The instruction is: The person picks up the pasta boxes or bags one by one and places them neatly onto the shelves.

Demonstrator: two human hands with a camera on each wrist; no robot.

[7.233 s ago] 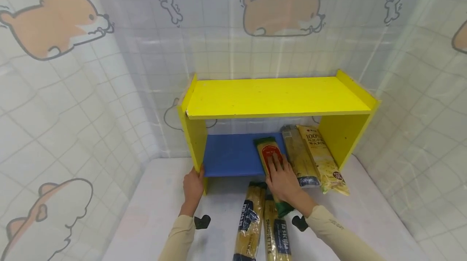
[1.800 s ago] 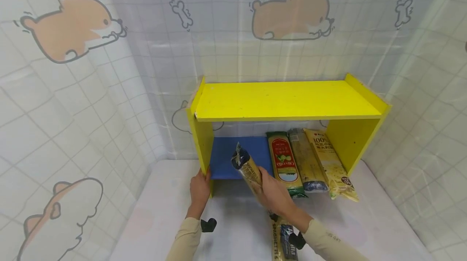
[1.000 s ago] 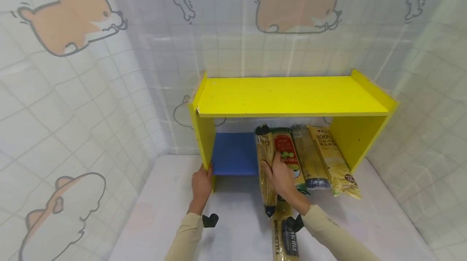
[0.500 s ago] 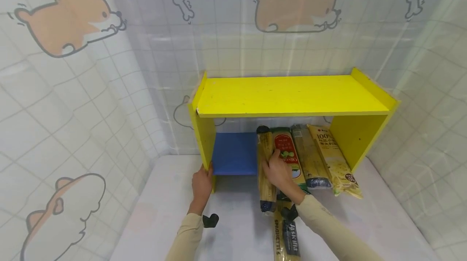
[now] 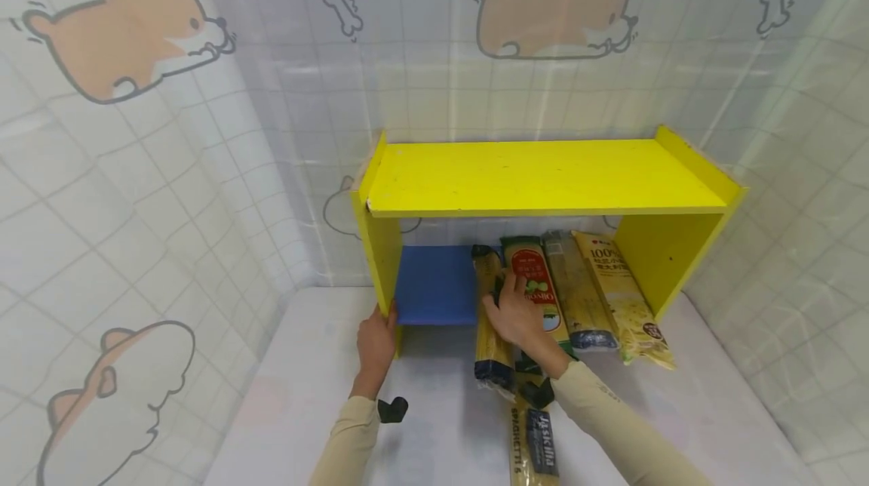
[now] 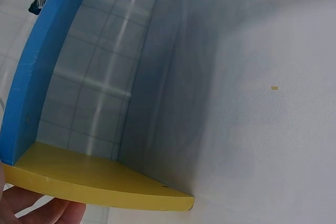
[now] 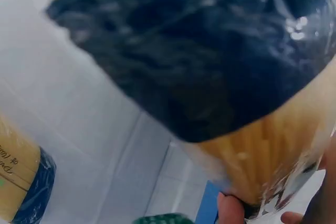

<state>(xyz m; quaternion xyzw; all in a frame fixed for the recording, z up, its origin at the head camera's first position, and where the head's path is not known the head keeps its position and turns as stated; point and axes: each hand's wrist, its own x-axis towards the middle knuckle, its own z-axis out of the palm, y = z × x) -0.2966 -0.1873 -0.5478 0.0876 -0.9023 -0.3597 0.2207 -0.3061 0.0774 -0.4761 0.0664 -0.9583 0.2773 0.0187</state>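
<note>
My left hand (image 5: 376, 342) grips the lower front edge of the yellow side panel (image 5: 380, 263) of a small shelf unit; the left wrist view shows fingers (image 6: 47, 213) under that panel. On the blue shelf board (image 5: 434, 286), my right hand (image 5: 521, 318) holds a spaghetti packet (image 5: 492, 354) between thumb and fingers. The packet's dark-blue end sticks out past the board's front, and it fills much of the right wrist view as a dark-blue wrapper end (image 7: 210, 61). Right beside it lies a green-and-red pasta packet (image 5: 536, 275), partly covered by my right hand.
Farther right on the board lie a clear pasta packet (image 5: 577, 293) and a yellow pasta bag (image 5: 621, 297), near the right side panel (image 5: 665, 252). Another spaghetti packet (image 5: 532, 441) lies on the white table (image 5: 285, 395) in front. The yellow top board (image 5: 543, 176) overhangs these packets.
Earlier, my right hand was on the green-and-red packet; afterwards it brought a spaghetti packet from the table to the board. That packet has since turned and shifted slightly left. My left hand stayed put.
</note>
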